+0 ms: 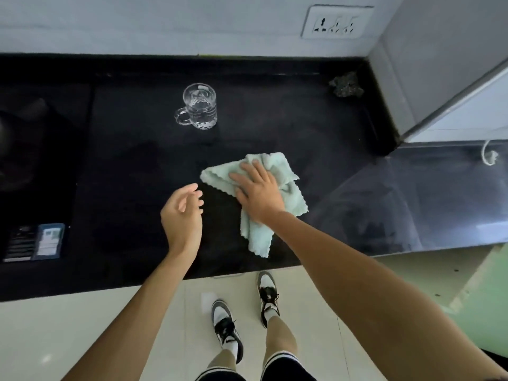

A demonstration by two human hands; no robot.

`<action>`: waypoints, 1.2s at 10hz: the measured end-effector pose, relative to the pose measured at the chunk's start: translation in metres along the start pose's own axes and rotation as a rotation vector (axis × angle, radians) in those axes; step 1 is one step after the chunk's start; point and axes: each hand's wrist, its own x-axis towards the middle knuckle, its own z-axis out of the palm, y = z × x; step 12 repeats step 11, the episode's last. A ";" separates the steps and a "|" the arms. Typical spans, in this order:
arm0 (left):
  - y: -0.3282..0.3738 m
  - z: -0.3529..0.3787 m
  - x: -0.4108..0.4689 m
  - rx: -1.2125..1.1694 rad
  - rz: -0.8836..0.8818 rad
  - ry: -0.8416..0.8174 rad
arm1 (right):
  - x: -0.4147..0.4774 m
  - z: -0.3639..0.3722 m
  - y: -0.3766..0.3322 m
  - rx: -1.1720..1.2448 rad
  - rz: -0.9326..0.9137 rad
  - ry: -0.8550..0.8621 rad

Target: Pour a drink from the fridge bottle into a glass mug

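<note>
A clear glass mug (200, 106) with its handle to the left stands upright on the black counter (132, 166), holding clear liquid. Nearer the front edge lies a pale green cloth (291, 198). My right hand (258, 192) presses flat on that cloth with straight fingers. My left hand (182, 215) hovers just left of the cloth, fingers loosely curled, holding nothing. No bottle is in view.
A grey fridge side (439, 64) rises at the right, with a dark crumpled scrubber (346, 84) at its base. A stove (30, 138) and a small blue box (48, 240) sit at the left. A wall socket (336, 22) is above.
</note>
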 end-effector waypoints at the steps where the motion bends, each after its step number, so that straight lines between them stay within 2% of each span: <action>1: 0.000 0.016 -0.002 0.001 -0.002 -0.038 | 0.014 -0.012 0.025 0.004 0.125 0.056; 3: 0.011 0.060 0.000 0.026 -0.017 -0.106 | 0.029 -0.038 0.079 0.050 0.122 0.115; 5: 0.033 0.116 0.003 0.041 -0.029 -0.149 | 0.035 -0.082 0.142 0.154 0.232 0.182; 6: 0.044 0.145 0.002 0.042 -0.016 -0.169 | 0.039 -0.104 0.159 0.201 0.236 0.290; 7: 0.058 0.171 -0.002 0.052 0.012 -0.192 | 0.046 -0.117 0.172 0.125 0.201 0.372; 8: 0.069 0.192 -0.006 0.056 0.024 -0.204 | 0.049 -0.119 0.181 0.079 0.246 0.275; 9: 0.075 0.202 -0.010 0.075 0.028 -0.218 | 0.043 -0.114 0.185 0.061 0.278 -0.033; 10: 0.076 0.198 -0.015 0.095 0.017 -0.247 | 0.038 -0.119 0.182 0.086 0.286 -0.122; 11: 0.087 0.192 -0.018 0.115 0.017 -0.250 | 0.034 -0.130 0.166 0.166 0.296 0.027; 12: 0.087 0.192 -0.018 0.115 0.017 -0.250 | 0.034 -0.130 0.166 0.166 0.296 0.027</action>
